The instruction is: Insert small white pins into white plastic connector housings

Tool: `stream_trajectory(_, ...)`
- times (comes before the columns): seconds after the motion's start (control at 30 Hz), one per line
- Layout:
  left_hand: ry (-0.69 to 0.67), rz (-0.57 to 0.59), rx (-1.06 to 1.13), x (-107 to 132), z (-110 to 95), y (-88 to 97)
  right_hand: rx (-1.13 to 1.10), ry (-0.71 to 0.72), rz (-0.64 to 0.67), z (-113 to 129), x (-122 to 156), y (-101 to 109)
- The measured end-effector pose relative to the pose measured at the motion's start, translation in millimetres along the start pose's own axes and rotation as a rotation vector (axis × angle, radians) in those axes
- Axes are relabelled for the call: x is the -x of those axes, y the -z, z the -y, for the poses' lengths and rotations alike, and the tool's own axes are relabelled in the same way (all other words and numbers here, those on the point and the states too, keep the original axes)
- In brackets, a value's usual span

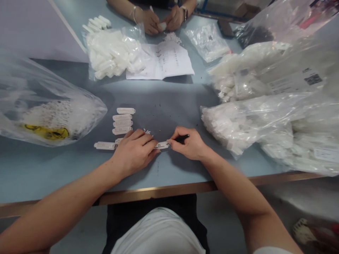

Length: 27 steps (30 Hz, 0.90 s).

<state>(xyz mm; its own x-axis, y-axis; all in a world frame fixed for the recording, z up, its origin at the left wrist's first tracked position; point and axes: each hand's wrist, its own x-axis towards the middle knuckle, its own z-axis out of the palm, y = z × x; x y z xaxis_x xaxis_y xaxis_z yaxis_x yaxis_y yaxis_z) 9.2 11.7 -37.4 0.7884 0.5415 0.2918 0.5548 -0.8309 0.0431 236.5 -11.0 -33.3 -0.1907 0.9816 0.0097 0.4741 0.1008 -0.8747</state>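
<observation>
My left hand (137,150) is closed over a narrow white plastic strip (162,145) with rows of dark holes, holding it against the table; much of it is hidden under my fingers. In my right hand (192,144) is a slim black pen-like tool (182,138), gripped between closed fingers, its tip hidden at the strip's right end. Small white pieces (147,131) lie loose just beyond my left fingers. Several similar white strips (122,123) are lined up at the left, and another strip (105,145) lies beside my left hand.
At left sits a clear bag (53,116) with small white parts and something yellow. Large bags of white parts (238,120) fill the right side. Across the table, a co-worker's hands (161,21) hold a small white piece, near a printed paper (169,61) and a bag of white pieces (111,53).
</observation>
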Motion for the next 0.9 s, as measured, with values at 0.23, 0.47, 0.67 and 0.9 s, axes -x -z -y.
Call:
stream_trajectory(0.23,-0.006,-0.026,-0.009,-0.9,-0.5,-0.5,0.03,0.048,-0.002,2.8,1.0,0.3)
stream_trajectory(0.47,-0.006,-0.013,-0.01,-0.3,-0.3,0.6,0.013,0.02,0.006,0.2,0.8,1.0)
stream_trajectory(0.67,-0.008,-0.007,-0.009,-0.1,0.5,0.9,0.006,0.032,0.016,0.2,0.8,1.2)
stream_trajectory(0.9,-0.008,-0.009,-0.006,-0.7,-0.2,0.0,0.007,0.035,0.015,1.5,0.7,0.8)
